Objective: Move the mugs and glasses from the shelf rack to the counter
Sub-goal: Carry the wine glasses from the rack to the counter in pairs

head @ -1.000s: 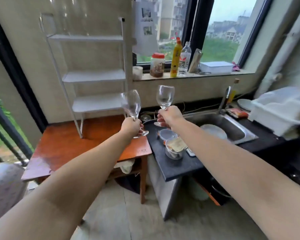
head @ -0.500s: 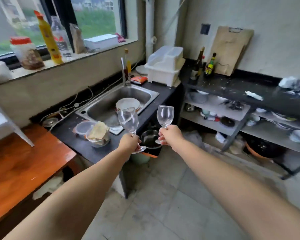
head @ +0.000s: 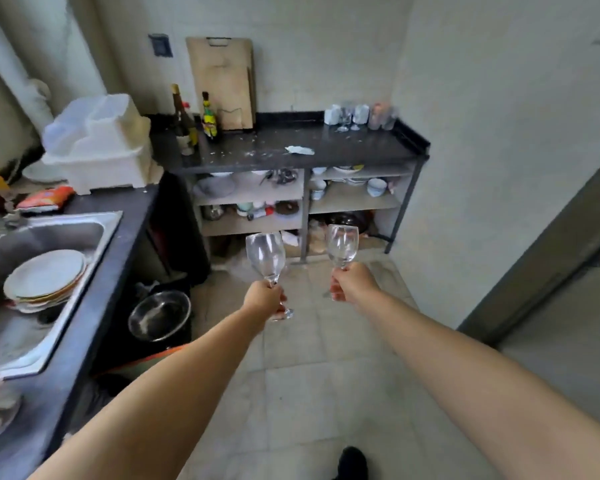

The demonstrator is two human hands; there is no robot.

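Observation:
My left hand grips the stem of a clear wine glass, which leans slightly left. Another clear wine glass stands upright in my right hand, held by its stem. Both arms are stretched out over the tiled floor, well short of the dark counter ahead. At the counter's back right corner stand several mugs and glasses. The shelf rack is out of view.
Bottles and a wooden cutting board stand at the counter's back left. Bowls fill the shelves below it. A sink with stacked plates and a white dish rack lie to the left. A metal bowl sits low by the floor.
My view has swung right, from the white rack and orange table past the sink to the dark counter. Both hands kept hold of their glasses.

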